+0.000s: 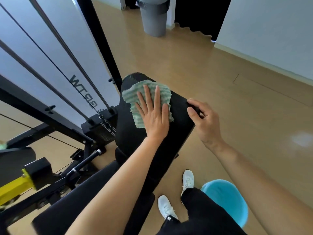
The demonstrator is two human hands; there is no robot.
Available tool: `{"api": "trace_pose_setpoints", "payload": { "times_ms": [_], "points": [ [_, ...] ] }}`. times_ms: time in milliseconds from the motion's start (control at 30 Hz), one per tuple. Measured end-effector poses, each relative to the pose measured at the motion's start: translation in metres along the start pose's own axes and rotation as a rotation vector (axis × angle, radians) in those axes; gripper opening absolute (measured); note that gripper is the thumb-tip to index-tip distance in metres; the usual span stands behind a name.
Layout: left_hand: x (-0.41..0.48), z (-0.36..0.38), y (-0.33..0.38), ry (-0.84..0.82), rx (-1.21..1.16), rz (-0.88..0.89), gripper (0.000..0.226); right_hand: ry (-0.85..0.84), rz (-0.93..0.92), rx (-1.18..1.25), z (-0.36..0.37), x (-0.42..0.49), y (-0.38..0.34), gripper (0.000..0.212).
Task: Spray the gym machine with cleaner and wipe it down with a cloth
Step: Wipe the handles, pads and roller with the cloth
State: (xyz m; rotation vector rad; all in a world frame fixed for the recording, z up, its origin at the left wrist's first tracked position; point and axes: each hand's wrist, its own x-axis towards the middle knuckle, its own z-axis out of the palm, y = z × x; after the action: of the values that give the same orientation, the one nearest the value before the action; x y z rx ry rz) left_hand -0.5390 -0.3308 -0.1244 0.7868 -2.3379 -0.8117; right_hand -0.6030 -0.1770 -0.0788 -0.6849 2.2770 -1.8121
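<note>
The gym machine has a black padded backrest [135, 139] and a black seat [84, 200] below it. A green-and-white striped cloth [133, 97] lies on the upper part of the backrest. My left hand [152, 114] presses flat on the cloth with straight, spread fingers. My right hand [203, 119] grips the backrest's right edge, thumb and fingers curled round the pad. No spray bottle is in view.
The weight stack [101, 126], cables and black frame [42, 112] stand to the left, with a yellow part [11, 189] lower left. A blue bucket [225, 200] sits by my feet. A grey bin [154, 17] stands on the floor ahead.
</note>
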Motion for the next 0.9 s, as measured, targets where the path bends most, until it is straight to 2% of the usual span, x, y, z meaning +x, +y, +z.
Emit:
{"api": "trace_pose_setpoints", "payload": {
  "times_ms": [167,300,367,533,667,733,900],
  "points": [
    [-0.074,0.024,0.015,-0.124,0.092,0.208,0.06,-0.01,0.011,0.077,-0.002,0.001,0.002,0.02],
    [-0.048,0.004,0.002,-0.151,0.153,0.297,0.062,-0.006,0.07,0.162,0.004,0.001,0.005,0.021],
    [-0.011,-0.011,0.002,-0.138,0.155,0.262,0.059,0.005,0.083,0.213,0.007,0.001,0.007,0.024],
    [0.092,-0.05,-0.009,-0.114,0.185,0.029,0.045,-0.026,0.14,0.289,0.006,0.0,0.008,0.022],
    [0.11,-0.059,-0.012,-0.129,0.252,-0.022,0.041,-0.051,0.165,0.32,0.003,0.001,0.006,0.023],
    [0.093,-0.051,-0.001,-0.112,0.27,0.04,0.043,-0.05,0.197,0.347,0.002,-0.001,0.011,0.026],
    [-0.001,-0.014,0.038,-0.093,0.175,0.391,0.043,-0.065,0.297,0.423,0.0,-0.003,0.014,0.027]
  ]
}}
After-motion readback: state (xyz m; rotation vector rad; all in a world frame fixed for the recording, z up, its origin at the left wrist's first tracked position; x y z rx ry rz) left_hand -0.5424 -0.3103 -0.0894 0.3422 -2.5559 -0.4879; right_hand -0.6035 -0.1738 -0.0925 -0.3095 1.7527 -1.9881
